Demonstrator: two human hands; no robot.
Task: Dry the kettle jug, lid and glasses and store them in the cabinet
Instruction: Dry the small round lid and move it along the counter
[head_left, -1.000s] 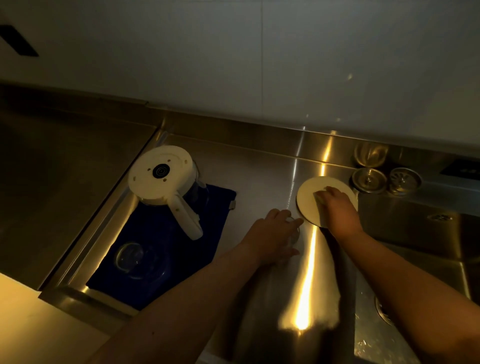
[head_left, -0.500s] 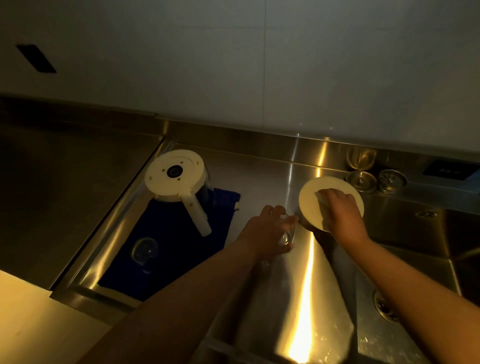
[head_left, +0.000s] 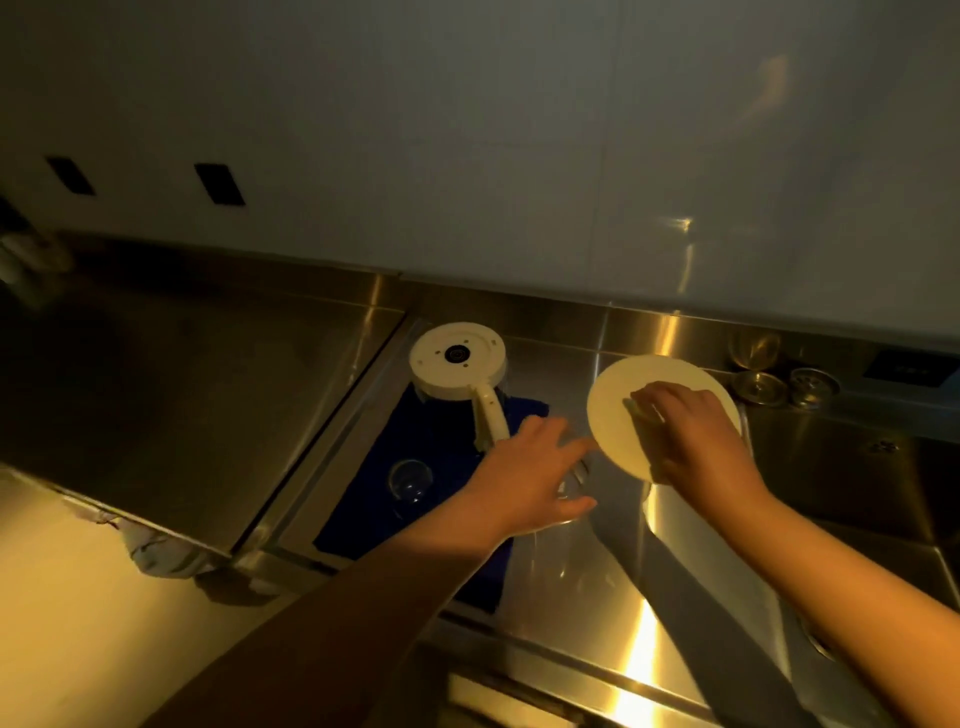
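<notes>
The white kettle jug (head_left: 457, 361) stands upside down on a blue cloth (head_left: 415, 457), its handle pointing towards me. A clear glass (head_left: 410, 480) stands upside down on the same cloth. My left hand (head_left: 524, 478) is at the cloth's right edge, with thumb and fingers around a second clear glass (head_left: 571, 486) that it mostly hides. My right hand (head_left: 696, 436) grips the round white lid (head_left: 618, 415) and holds it tilted above the steel counter (head_left: 571, 587).
Two metal sink strainers (head_left: 758, 387) (head_left: 813, 384) lie by the back wall. The sink basin (head_left: 857, 467) with its drain (head_left: 821, 639) is at the right. A crumpled rag (head_left: 150, 551) hangs at the counter's left front edge.
My left hand has moved left with the glass to the cloth's edge. My right hand has kept hold of the lid. The view has tilted up.
</notes>
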